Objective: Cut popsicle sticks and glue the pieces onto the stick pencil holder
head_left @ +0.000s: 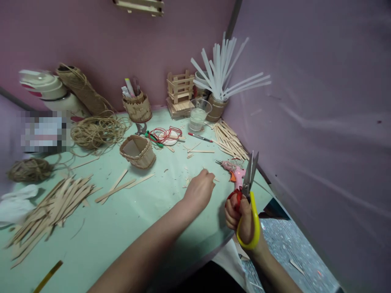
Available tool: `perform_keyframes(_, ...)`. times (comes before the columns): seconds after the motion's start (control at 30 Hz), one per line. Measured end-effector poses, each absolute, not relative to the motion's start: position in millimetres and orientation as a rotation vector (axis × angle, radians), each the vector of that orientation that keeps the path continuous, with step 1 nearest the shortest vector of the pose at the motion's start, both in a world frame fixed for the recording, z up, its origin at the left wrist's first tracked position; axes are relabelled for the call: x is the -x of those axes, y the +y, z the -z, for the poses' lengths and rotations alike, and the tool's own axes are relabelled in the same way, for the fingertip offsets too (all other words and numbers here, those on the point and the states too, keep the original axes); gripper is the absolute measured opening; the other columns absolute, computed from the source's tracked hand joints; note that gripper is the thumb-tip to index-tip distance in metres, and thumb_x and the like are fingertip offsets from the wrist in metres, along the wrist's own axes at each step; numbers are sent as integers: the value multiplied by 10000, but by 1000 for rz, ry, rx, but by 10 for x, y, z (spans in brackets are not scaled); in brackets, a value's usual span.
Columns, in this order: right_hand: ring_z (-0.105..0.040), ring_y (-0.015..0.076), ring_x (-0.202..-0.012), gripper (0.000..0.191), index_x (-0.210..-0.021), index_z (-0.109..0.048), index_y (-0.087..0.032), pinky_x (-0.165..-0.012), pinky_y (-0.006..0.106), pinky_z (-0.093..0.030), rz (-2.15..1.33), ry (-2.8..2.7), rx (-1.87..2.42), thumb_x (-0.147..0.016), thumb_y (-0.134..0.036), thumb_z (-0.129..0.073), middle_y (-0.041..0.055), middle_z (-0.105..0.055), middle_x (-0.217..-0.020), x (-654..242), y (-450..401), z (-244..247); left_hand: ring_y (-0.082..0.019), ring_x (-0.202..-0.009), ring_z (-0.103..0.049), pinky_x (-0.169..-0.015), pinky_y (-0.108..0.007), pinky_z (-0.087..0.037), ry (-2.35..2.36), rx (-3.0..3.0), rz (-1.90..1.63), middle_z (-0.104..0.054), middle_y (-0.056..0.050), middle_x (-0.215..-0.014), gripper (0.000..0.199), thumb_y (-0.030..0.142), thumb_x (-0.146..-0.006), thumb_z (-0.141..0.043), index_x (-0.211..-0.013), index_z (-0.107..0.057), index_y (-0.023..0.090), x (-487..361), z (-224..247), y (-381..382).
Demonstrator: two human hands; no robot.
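My right hand (pixel 240 217) grips a pair of scissors (pixel 249 175) with a red and a yellow handle loop. Their blades point up and away from me, slightly parted. Beside the blades lies a pink glue gun (pixel 236 171) with an orange trigger, partly hidden by the scissors. My left hand (pixel 200 189) is closed low over the middle of the table, near small wood scraps (pixel 187 182). Whatever its fingers hold, if anything, is hidden. To its left stands a small basket (pixel 139 152) made of wooden sticks, with a twisted rim.
Loose craft sticks (pixel 58 207) are heaped at left, with more (pixel 230 140) at right. Jute twine (pixel 94 132), green-handled pruners (pixel 155 139), red cord (pixel 168 135), a pen (pixel 200 137) and a cup of liquid (pixel 198 118) lie farther back. White glue sticks (pixel 221 69) fan out near the wall.
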State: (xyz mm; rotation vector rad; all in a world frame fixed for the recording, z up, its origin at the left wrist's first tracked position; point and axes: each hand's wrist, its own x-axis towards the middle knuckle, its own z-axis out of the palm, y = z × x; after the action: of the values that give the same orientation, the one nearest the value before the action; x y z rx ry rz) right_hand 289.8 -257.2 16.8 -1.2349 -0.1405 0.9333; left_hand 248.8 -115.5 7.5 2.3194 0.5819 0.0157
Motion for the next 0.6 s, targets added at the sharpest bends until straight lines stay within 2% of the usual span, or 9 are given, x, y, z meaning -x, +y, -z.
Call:
perform_keyframes(0.1, -78, 27, -385, 546, -620, -330, -223, -329, 128, -119, -945, -157, 1214, -725, -685, -604, -125, -209, -465, -2919, -2610, -158, -215, -832, -596, -733, -309, -418, 540, -2447, 117, -559, -119, -1055, 174, 146, -876, -428, -932, -592, 152, -2768, -9, -1223)
perform_keyframes(0.3, -82, 28, -384, 533, -614, -336, -221, -323, 127, -131, -965, -188, 1189, -743, -670, -593, -124, -211, -469, -2964, -2642, -157, -220, -835, -603, -724, -309, -415, 560, -2527, 209, -569, -148, -1067, 248, 93, -889, -356, -1003, -575, 120, -2905, -8, -1260)
perform_keyframes(0.43, -81, 24, -372, 535, -617, -342, -224, -322, 129, -120, -1010, -177, 1166, -714, -672, -618, -129, -213, -454, -2962, -2595, -145, -225, -866, -581, -741, -306, -402, 568, -2482, 73, -603, -107, -966, 166, 155, -886, -423, -945, -578, 150, -2706, -85, -1036)
perform_keyframes(0.6, -109, 27, -371, 540, -603, -345, -222, -325, 139, -122, -1046, -181, 1168, -713, -672, -621, -120, -248, -449, -2919, -2506, -65, -198, -800, -551, -715, -299, -391, 809, -2360, -166, -606, -48, -859, 72, 177, -829, -519, -872, -576, 191, -2281, -83, -577)
